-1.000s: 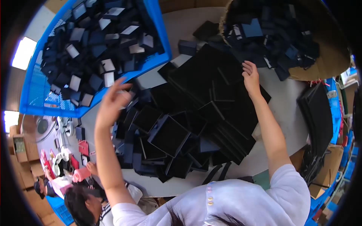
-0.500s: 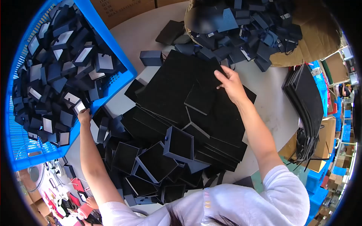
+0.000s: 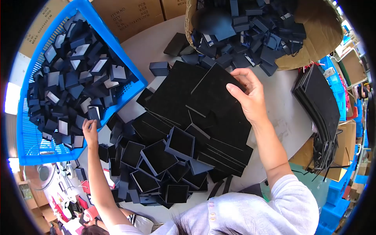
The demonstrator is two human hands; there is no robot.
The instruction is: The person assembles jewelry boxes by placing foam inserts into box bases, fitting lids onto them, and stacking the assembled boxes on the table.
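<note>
My right hand (image 3: 251,96) grips the right edge of a black foam sheet (image 3: 217,92), thumb on top and fingers curled behind. The sheet is tilted above a stack of larger black foam sheets (image 3: 172,84). My left hand (image 3: 91,132) has its fingers curled at the near edge of a blue plastic crate (image 3: 135,80), touching or just beside a small dark box (image 3: 94,112). What those fingers hold, if anything, is hidden. Open dark blue box trays (image 3: 181,143) with black inside lie in a heap between my arms.
A cardboard carton (image 3: 288,60) with many small dark boxes stands at the back. Another stack of black sheets (image 3: 319,105) is at the right. Printed cartons (image 3: 129,17) line the back left. Another person (image 3: 94,229) is at the lower left.
My right hand has lifted the smaller foam sheet, which now tilts up in its grip. My left hand has shifted slightly down along the crate's edge. The whole view has shifted a little.
</note>
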